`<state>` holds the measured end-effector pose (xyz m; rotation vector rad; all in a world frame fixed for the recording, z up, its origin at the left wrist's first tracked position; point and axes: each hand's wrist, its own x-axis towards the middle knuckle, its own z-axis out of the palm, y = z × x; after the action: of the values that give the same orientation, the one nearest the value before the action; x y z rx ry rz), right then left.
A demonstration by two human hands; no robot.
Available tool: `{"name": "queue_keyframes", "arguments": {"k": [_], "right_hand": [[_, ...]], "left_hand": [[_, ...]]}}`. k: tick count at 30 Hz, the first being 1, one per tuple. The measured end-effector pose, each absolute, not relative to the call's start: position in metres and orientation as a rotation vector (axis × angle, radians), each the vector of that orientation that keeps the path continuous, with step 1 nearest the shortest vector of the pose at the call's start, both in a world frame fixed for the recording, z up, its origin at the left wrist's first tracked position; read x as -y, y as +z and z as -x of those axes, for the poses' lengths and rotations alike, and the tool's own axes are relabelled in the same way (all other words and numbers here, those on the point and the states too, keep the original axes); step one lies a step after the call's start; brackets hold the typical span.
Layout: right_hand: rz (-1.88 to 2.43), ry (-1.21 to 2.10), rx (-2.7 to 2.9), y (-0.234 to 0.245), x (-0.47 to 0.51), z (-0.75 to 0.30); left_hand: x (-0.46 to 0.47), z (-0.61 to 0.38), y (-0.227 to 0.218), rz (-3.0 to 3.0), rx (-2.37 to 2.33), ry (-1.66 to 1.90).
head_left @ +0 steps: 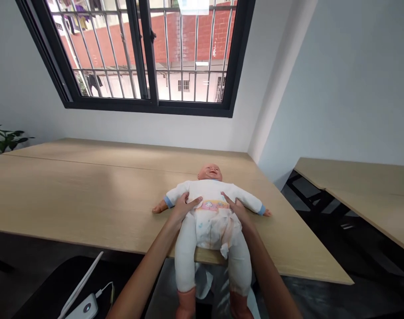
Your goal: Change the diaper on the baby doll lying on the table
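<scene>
Pale wood-grain tabletop (89, 195) bears a white-clothed, round-headed baby doll (210, 187). Left hand (186, 205) and right hand (237, 208), thumbs spread, flank its crinkled white diaper (207, 223).

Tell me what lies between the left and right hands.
In the head view, the midsection of the doll, crossed by the patterned waistband of its diaper, lies between the left hand and the right hand.

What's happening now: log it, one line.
left hand: touching doll at waist; right hand: touching opposite side; doll: face-up, diaper on, legs overhanging table
</scene>
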<state>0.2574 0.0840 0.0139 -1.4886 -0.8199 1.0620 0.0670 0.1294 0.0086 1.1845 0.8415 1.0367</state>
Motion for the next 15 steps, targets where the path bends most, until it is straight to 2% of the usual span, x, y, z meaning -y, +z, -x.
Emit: {"name": "queue_keyframes", "arguments": {"k": [8, 11, 15], "right_hand": [[1.201, 0.779, 0.867, 0.036, 0.003, -0.239], [1.170, 0.850, 0.617, 0.022, 0.048, -0.236], [1.262, 0.671, 0.740, -0.011, 0.098, -0.241]], "left_hand": [[-0.045, -0.047, 0.038, -1.501, -0.903, 1.180], [0.002, -0.033, 0.022, -1.523, -0.892, 1.140], [0.059, -0.014, -0.015, -1.823, -0.797, 1.190]]}}
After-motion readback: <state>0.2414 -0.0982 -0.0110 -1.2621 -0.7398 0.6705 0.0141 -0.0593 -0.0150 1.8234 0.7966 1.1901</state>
